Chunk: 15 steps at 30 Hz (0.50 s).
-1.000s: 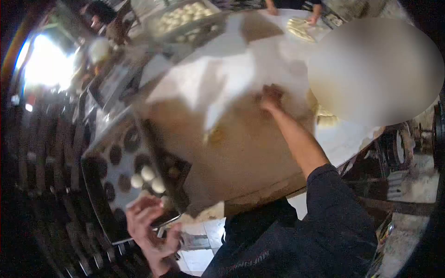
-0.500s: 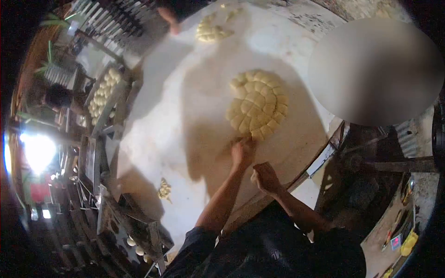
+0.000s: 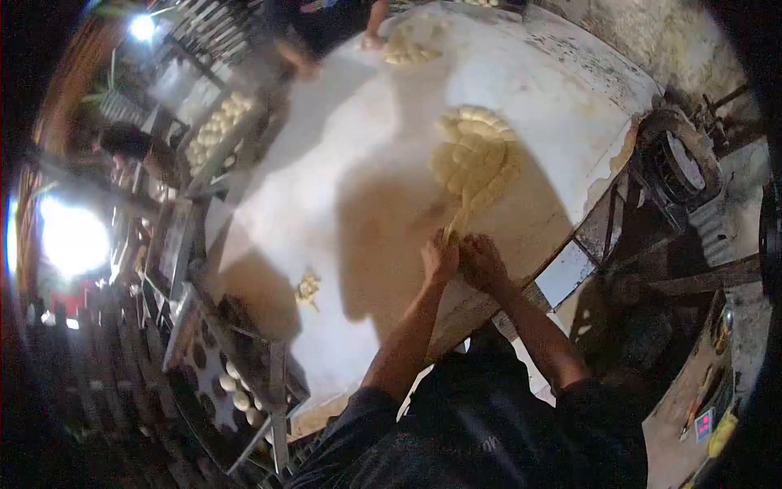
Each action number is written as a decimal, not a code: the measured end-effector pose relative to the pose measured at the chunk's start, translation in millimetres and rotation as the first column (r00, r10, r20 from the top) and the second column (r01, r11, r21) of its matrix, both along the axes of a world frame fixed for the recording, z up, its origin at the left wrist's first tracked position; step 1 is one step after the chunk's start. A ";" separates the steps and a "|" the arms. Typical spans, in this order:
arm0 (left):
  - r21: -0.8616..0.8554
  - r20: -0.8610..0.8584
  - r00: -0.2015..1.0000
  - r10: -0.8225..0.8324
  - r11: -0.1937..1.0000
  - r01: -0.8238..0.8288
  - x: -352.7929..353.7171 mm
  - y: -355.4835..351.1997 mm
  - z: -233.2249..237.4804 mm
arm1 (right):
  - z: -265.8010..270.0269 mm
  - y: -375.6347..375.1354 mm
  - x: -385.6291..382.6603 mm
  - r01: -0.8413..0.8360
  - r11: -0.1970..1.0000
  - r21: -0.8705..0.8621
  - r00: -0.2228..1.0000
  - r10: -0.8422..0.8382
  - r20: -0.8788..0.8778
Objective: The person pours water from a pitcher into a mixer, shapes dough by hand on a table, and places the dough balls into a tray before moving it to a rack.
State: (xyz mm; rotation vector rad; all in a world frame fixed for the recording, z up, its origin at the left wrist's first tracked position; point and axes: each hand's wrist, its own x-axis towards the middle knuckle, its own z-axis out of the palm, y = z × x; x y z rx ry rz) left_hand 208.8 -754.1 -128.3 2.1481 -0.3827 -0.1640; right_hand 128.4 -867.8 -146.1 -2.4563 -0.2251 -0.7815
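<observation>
A round, flat cluster of pale dough pieces (image 3: 472, 155) lies on the floury white table (image 3: 301, 191) beyond my hands. From its near edge a narrow strip of dough (image 3: 462, 213) stretches toward me. My left hand (image 3: 441, 259) is closed around the near end of this strip. Right beside it, my right hand (image 3: 482, 262) is curled with its fingers bent in. Whatever it may be gripping is hidden by the fingers.
Small dough scraps (image 3: 308, 289) lie at the left of the table. Another dough pile (image 3: 410, 50) sits at the far end, near another person's hands (image 3: 303, 67). Trays with round dough balls (image 3: 218, 126) stand along the left. A round metal-rimmed object (image 3: 683, 161) is at the right.
My hands have come together, the right one moving up beside the left. A dough strip now reaches from the cluster to my hands. The view has shifted, and more of the other person shows.
</observation>
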 end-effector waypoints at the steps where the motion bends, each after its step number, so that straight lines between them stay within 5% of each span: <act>1: 0.015 0.259 0.966 0.019 1.000 -0.023 -17.2 25.8 -7.8 | 2.1 2.4 -3.3 0.044 0.998 -0.053 0.998 -0.042 0.042; 4: -0.123 0.011 0.987 0.160 0.980 -0.158 -54.7 104.9 -23.5 | -1.5 13.0 -13.8 0.126 0.989 -0.073 0.992 -0.126 0.006; 5: -0.375 -0.109 0.977 0.186 0.902 -0.213 -65.5 134.3 -38.3 | -4.5 18.8 -14.0 0.185 0.982 -0.043 0.980 -0.188 -0.070; 6: -0.591 -0.234 0.956 0.176 0.755 -0.283 -74.8 160.6 -49.5 | -6.6 39.1 -17.0 0.266 0.947 0.179 0.962 -0.249 -0.110; 8: -0.186 0.348 0.903 0.252 0.962 -0.197 -93.1 199.6 -19.2 | -14.5 57.3 -24.5 0.119 0.984 0.129 0.990 -0.108 -0.093; 9: -0.194 0.339 0.900 0.273 0.957 -0.218 -103.2 209.1 1.4 | -15.8 65.7 -23.3 -0.013 0.995 0.102 0.998 0.020 -0.068; 10: -0.422 0.142 0.912 0.386 0.857 -0.297 -111.8 217.5 23.7 | 17.7 76.3 -25.6 -0.097 0.974 0.205 0.941 0.157 -0.299; 11: -0.605 -0.074 0.896 0.438 0.694 -0.390 -114.9 226.5 33.2 | 33.6 78.6 -27.0 -0.109 0.973 0.202 0.938 0.168 -0.303; 15: -0.334 -0.251 0.914 0.319 0.858 -0.391 -128.4 310.1 -43.5 | 48.0 57.5 -19.3 0.048 0.913 0.405 0.871 0.160 -0.465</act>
